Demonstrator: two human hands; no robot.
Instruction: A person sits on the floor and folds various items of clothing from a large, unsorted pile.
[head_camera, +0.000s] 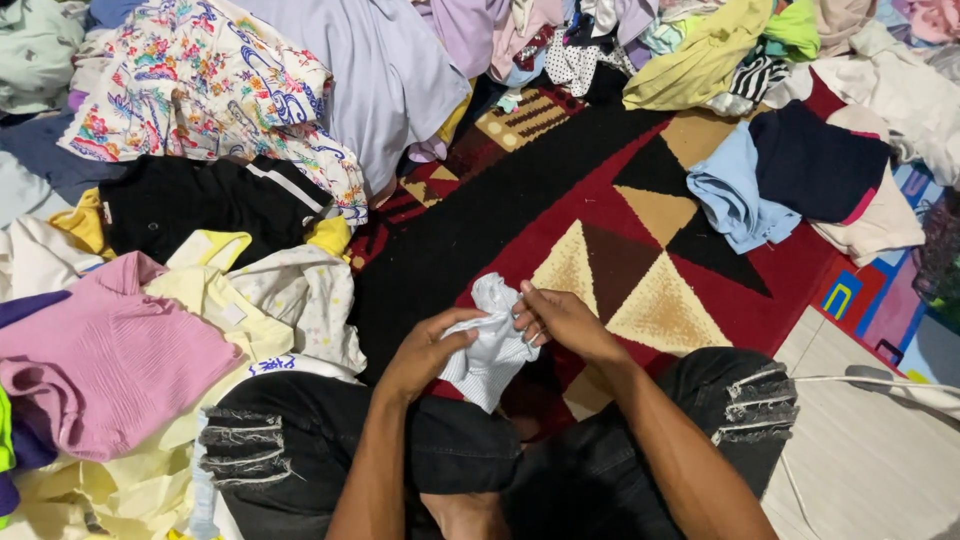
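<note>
White and softly ribbed, a small bunched garment (492, 345) sits crumpled between both hands just above the person's knees, near the middle of the scene. The left hand (425, 352) curls around its lower left side, fingers closed into the cloth, while the right hand (562, 322) pinches its upper right edge with fingertips drawn together. Below it lie black ripped jeans (470, 450) (frayed at both knees) and a woven rug (600, 220) of red, black and tan triangles. To the left sprawl a pink ribbed top (105, 365), pale yellow fabric (130, 480) and a black shirt (205, 205); a floral print cloth (210, 90) lies farther off. On the right, a folded light blue piece (730, 195) touches a dark navy one (815, 160).
</note>
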